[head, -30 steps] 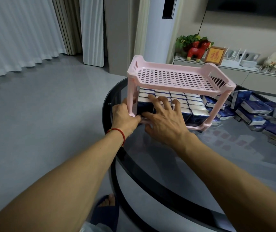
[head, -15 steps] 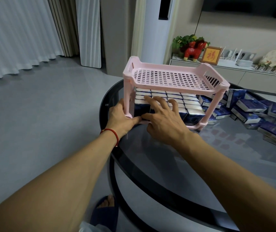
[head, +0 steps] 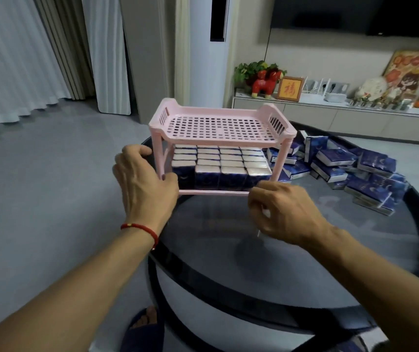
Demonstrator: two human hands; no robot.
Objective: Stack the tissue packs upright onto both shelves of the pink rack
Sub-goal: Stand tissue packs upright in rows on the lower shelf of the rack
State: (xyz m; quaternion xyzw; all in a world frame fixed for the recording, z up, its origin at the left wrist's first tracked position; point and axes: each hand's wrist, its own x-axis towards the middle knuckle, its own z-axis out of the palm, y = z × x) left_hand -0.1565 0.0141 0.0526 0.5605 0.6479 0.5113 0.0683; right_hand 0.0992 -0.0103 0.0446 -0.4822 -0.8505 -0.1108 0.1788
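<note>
Half a second earlier the right hand [head: 283, 214] had lain flat against the front row of packs on the lower shelf; it had since drawn back to the front rail at frame centre, fingers curled narrow and holding nothing that could be seen. The left hand [head: 143, 185] had shifted too, now wrapped around the front-left leg of the pink rack [head: 219, 124] with thumb and fingers closed on the post. The rack itself looked squared to the camera — its long axis ran left to right across the frame, open front facing the viewer.

That reads as the lower shelf being finished: the shelved tissue packs [head: 219, 165] stood upright in tidy rows, white tops up, filling it. The upper shelf held nothing. The loose tissue packs [head: 350, 171] lay flat in a heap at centre right on the dark glass table [head: 304, 262] — probably the next source.
</note>
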